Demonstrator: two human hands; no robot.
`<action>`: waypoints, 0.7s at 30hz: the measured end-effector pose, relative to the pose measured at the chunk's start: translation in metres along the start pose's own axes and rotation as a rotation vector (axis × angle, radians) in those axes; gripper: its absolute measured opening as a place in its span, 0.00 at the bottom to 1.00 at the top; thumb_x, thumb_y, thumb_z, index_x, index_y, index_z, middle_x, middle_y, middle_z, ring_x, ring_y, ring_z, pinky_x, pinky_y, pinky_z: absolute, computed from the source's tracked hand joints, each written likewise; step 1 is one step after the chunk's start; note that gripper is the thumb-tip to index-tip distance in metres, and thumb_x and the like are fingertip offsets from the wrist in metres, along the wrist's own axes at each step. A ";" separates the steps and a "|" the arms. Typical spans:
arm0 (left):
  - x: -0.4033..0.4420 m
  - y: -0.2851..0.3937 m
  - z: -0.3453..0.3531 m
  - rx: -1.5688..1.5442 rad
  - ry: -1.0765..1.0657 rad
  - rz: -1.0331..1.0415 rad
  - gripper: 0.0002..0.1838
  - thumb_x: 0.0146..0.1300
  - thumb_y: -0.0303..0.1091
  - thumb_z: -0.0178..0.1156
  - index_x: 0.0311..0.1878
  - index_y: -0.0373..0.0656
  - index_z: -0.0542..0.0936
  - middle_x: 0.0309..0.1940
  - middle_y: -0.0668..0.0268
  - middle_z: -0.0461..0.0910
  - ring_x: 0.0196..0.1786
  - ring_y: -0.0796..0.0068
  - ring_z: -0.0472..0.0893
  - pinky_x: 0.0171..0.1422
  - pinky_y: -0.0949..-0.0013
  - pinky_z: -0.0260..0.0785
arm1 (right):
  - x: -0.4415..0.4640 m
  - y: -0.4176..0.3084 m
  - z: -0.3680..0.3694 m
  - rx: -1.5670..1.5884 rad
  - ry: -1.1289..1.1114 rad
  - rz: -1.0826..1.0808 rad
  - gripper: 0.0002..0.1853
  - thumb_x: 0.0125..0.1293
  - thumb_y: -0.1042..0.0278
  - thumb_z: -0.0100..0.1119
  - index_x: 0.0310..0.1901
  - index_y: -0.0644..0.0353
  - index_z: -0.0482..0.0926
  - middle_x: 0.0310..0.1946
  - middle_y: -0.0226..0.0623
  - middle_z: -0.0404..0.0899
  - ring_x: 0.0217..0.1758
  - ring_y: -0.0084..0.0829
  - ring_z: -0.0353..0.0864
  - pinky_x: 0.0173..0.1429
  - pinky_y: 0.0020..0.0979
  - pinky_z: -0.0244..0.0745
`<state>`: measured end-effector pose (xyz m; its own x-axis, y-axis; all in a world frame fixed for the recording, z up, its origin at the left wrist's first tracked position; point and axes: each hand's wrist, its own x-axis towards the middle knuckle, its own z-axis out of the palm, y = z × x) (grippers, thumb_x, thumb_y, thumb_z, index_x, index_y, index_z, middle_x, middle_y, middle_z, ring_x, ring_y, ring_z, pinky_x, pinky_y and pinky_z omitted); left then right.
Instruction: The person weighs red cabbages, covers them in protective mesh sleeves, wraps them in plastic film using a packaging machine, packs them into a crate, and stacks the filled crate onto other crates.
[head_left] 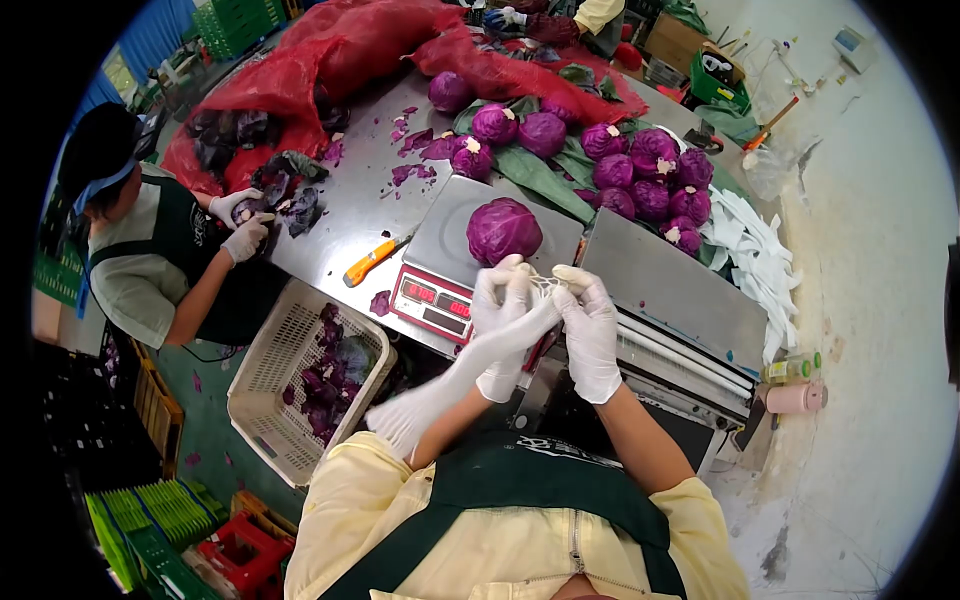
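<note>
A white mesh net sleeve [440,385] hangs between my hands, its loose end trailing over my left forearm. My left hand [500,315], in a thin white glove, pinches one side of the sleeve's gathered end. Closed on the other side is my right hand [592,330], gloved too. Just beyond my fingers, a red cabbage [503,230] rests on the steel plate of a digital scale [438,228] with a lit red display. An orange utility knife [370,262] lies left of the scale.
Several trimmed red cabbages [655,155] lie on the table beyond, beside white net sleeves [750,250]. Red mesh sacks [340,50] fill the back. A co-worker [150,220] trims a cabbage at left. A crate [270,425] holds leaves; a wrapping machine [670,300] stands right.
</note>
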<state>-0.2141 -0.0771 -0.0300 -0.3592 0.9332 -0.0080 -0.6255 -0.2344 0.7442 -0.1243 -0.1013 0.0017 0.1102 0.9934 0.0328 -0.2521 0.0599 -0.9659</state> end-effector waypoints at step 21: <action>0.181 -0.022 -0.105 1.818 -0.408 0.123 0.09 0.65 0.38 0.51 0.40 0.46 0.78 0.33 0.49 0.82 0.39 0.46 0.81 0.43 0.49 0.73 | 0.253 0.120 -0.035 -1.422 -0.359 0.153 0.17 0.69 0.61 0.48 0.49 0.63 0.80 0.39 0.47 0.84 0.41 0.40 0.83 0.48 0.36 0.76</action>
<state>-0.3378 0.0685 -0.1175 0.0000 0.9996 0.0294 0.8975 -0.0130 0.4408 -0.0930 0.1537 -0.1153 -0.1222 0.9644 -0.2344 0.9191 0.0208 -0.3936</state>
